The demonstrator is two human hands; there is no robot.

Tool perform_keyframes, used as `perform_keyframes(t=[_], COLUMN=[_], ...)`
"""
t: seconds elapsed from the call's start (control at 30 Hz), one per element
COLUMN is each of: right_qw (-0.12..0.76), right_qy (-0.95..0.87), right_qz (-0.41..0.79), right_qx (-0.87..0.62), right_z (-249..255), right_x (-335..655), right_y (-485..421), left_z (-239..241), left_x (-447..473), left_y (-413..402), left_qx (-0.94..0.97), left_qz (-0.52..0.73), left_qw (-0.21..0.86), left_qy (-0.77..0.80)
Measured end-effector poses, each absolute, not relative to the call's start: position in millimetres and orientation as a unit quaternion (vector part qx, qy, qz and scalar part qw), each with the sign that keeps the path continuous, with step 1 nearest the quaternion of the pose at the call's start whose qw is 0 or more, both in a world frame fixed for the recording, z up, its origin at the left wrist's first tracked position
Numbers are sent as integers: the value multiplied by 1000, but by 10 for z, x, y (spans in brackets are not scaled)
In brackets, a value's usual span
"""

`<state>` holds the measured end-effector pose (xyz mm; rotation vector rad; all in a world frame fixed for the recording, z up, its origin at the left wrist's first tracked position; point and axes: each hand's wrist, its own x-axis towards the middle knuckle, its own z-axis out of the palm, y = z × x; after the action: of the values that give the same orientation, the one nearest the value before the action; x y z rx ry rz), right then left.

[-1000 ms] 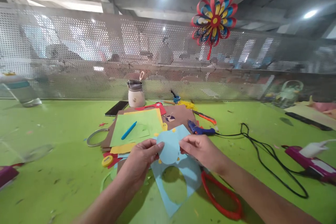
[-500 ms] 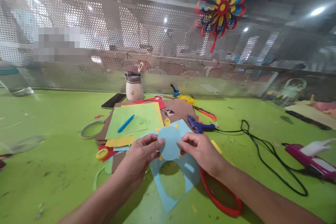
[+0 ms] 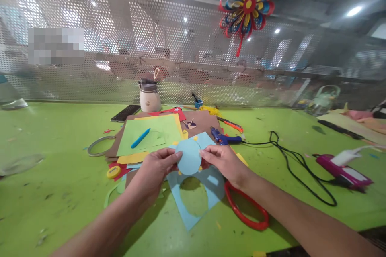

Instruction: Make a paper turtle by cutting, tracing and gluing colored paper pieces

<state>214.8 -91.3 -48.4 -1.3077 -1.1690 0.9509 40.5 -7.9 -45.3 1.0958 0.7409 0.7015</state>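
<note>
A pale blue paper disc (image 3: 188, 158) was held between the two hands, its flat face turned toward the wearer. The left grip (image 3: 161, 164) was closed on the disc's left edge, the thumb lying over the front face and the fingers curled behind it; the right grip (image 3: 222, 161) was pinched on the right edge, thumb and fingertips meeting at the rim. The disc thus sat directly between the two thumbs, touching both, and small yellow tabs (image 3: 195, 138) peeked out from around its rim. Just below the disc in view was a blue paper sheet (image 3: 215, 182) with a large round hole, the green desk (image 3: 75, 217) showing through the opening. Beside the right wrist was a red loop handle (image 3: 247, 223), partly hidden by the forearm. Beyond the right grip was a blue glue gun (image 3: 223, 137), its black cord (image 3: 297, 160) trailing off toward a magenta power strip (image 3: 327, 164). Past the left grip, a blue marker (image 3: 140, 138) rested on a light green sheet (image 3: 163, 122), stacked over yellow paper (image 3: 132, 159) and brown cardboard (image 3: 206, 122). Near the left forearm sat a round yellow object (image 3: 113, 172), with a grey ring (image 3: 90, 150) farther out.
</note>
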Motion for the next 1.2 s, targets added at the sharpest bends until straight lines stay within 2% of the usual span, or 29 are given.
perform_keyframes(t=[0.23, 0.67, 1.03, 1.2], right_qw=[558, 570, 648, 641], right_qy=[-476, -469, -412, -402], right_qz=[429, 408, 371, 404], right_qx=[-528, -537, -522, -514], right_z=[-502, -552, -522, -524], right_x=[2175, 2167, 2296, 2260], right_y=[-893, -866, -811, -836], left_z=[-439, -434, -497, -530], left_x=[423, 424, 341, 400], left_y=[-77, -75, 189, 97], left_qx=[508, 519, 478, 482], left_qz=[310, 307, 423, 383], left_qw=[728, 719, 663, 691], left_qy=[342, 347, 390, 379])
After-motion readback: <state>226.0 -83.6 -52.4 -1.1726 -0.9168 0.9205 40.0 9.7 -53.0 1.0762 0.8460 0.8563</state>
